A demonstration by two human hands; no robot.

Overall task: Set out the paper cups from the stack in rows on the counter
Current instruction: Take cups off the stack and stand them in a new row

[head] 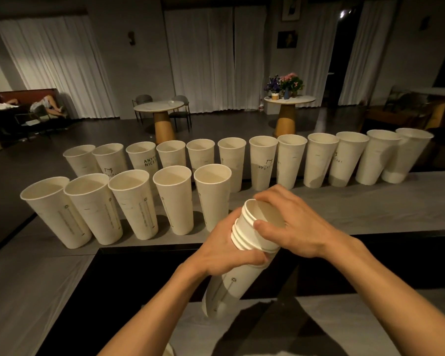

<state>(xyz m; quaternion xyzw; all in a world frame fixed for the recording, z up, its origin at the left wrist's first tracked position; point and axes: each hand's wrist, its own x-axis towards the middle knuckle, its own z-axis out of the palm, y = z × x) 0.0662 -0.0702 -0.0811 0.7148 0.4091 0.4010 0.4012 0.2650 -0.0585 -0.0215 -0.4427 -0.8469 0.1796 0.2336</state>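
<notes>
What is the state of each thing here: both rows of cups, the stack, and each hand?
Back row: twelve cups, upright, mouths up.
Front row: five cups, upright, mouths up.
Stack: tilted, held in both hands.
Left hand: grips the stack below its rims.
Right hand: pinches the top cup.

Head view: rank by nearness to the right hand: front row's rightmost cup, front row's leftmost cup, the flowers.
1. Front row's rightmost cup, just left of the right hand.
2. Front row's leftmost cup, far left.
3. Flowers, table across the room.
</notes>
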